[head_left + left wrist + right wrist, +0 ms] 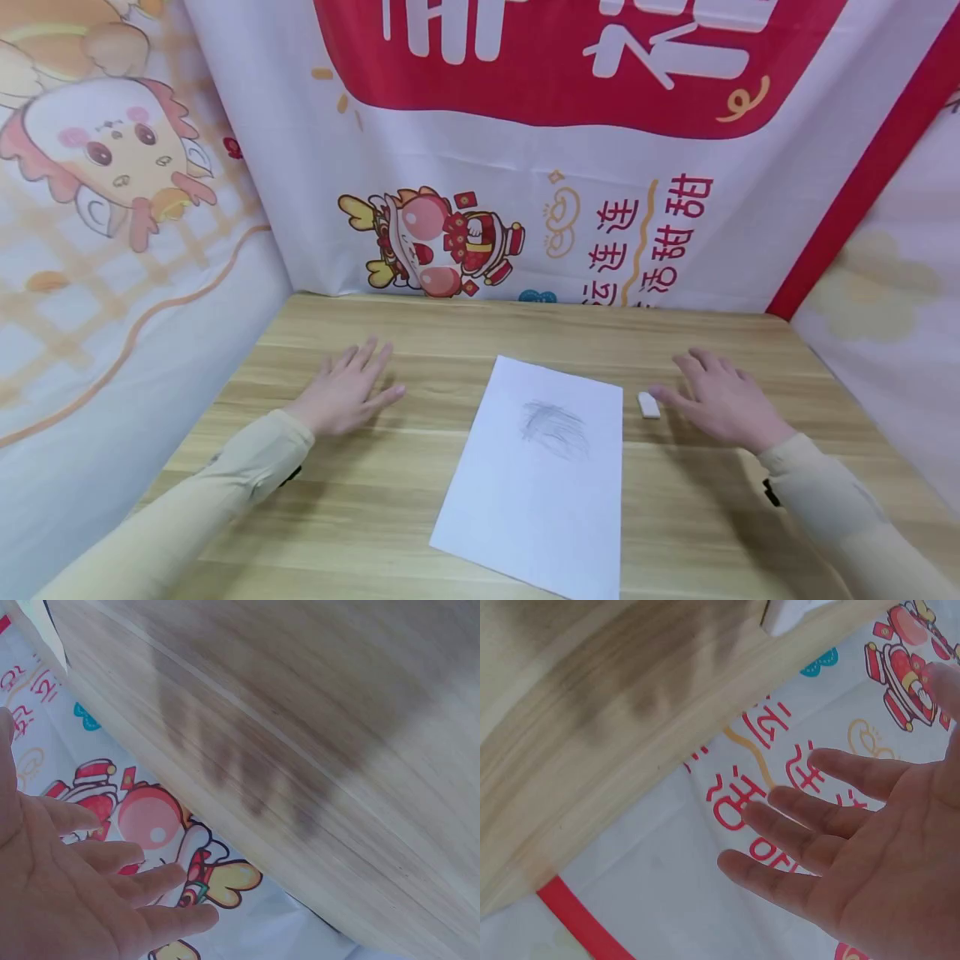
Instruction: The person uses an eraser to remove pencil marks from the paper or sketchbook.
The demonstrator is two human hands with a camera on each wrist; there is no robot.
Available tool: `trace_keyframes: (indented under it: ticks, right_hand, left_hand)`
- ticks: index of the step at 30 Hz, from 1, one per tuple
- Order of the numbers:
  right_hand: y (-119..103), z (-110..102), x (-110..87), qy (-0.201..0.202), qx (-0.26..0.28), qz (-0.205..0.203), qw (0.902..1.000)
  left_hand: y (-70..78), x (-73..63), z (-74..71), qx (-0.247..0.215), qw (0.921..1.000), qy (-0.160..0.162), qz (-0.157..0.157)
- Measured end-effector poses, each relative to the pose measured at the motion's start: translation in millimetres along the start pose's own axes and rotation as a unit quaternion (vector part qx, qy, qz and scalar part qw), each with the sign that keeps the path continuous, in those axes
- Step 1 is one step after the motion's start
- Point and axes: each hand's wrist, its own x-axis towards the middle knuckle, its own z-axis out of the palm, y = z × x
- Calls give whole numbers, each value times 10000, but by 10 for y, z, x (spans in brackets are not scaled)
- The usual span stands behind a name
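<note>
A white sheet of paper (pixel 525 508) lies on the table, with grey pencil scribbles (pixel 557 429) on its upper half. Just right of the paper is a small white eraser (pixel 648 406). My right hand (pixel 723 404) hovers beside it with fingers spread, the thumb tip overlapping the eraser's edge in the head view. To the left of the paper, my left hand (pixel 345 392) is held over the wood, fingers apart and nothing in it. Both wrist views show the bare palms of the left hand (pixel 67 892) and the right hand (pixel 885 855), their shadows falling on the tabletop.
The wooden table (pixel 360 508) ends at the back against a white and red printed cloth (pixel 465 150). Another patterned cloth (pixel 97 275) hangs along the left side, and a pale one (pixel 892 275) along the right.
</note>
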Motion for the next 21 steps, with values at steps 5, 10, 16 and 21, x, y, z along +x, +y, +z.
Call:
trace_keyframes:
  ticks: [5,10,16,21]
  right_hand:
    - [9,65,17,-17,-66,-186,9998]
    - [-13,130,59,-72,114,-174,9998]
    - [-50,176,146,-246,204,34,9995]
    - [-80,215,205,-411,294,212,9985]
  left_hand:
    - [80,-5,-21,-5,9998,-55,180]
    - [143,33,2,-12,9996,-103,267]
    - [227,64,76,-37,9994,-188,285]
    - [283,44,71,-72,9992,-224,326]
